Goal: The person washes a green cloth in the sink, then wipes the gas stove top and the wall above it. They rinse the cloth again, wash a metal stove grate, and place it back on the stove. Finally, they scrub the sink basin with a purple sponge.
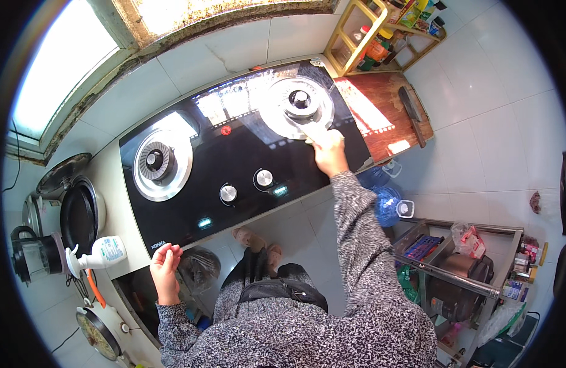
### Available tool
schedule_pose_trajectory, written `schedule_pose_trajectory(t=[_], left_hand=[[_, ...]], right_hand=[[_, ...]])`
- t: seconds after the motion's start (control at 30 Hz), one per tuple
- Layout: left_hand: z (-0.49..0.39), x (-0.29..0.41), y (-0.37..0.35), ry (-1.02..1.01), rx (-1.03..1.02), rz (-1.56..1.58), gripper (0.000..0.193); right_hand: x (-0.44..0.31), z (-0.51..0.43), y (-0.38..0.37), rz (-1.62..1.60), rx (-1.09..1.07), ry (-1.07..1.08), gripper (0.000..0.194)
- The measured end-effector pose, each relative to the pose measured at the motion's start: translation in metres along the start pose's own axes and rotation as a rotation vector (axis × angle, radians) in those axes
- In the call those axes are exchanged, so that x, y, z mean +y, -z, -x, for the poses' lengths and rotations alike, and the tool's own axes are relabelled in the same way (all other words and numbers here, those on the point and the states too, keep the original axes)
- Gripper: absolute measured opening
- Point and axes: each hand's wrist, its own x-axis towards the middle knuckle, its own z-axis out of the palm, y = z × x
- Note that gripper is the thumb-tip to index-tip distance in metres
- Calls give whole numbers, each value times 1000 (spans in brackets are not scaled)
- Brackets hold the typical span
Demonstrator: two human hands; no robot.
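My right hand (330, 149) reaches over the black glass gas hob (209, 158), its fingers on the front rim of the right burner's steel plate (326, 110). Glare washes out the fingertips. A small pale edge shows under them, but I cannot tell what it is or whether the hand grips it. My left hand (165, 271) hangs in the air at the hob's front left corner, fingers loosely curled, with nothing seen in it. The left burner (156, 160) is bare. Two metal knobs (228, 193) sit near the front edge.
A knife (412, 115) lies on a wooden board (366, 101) at right, below a rack (352, 41) of bottles. At left are a white spray bottle (106, 252), a dark pan (78, 216), a blender (39, 257) and an electric pot (99, 333). A metal-framed cart (462, 278) stands at right.
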Motion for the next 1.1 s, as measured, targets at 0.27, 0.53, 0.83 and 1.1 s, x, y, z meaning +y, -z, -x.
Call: schedule_pose_trajectory(t=[0.27,0.53,0.83,1.1], left_hand=[[-5,-3,0,-26,-55,13,20],[-3,-4,4,28,-13,-78,21],[20,-10,-13,35,-93,-25,20],[60,-13,25,-43,-40,-46,21]], right_hand=[[23,28,8,-181,-4,255,13],[118,-43,-19,49,107,30,21],[-60,82,-10,37,118,-24,19],[-91,170,-6,-291,17,27,17]])
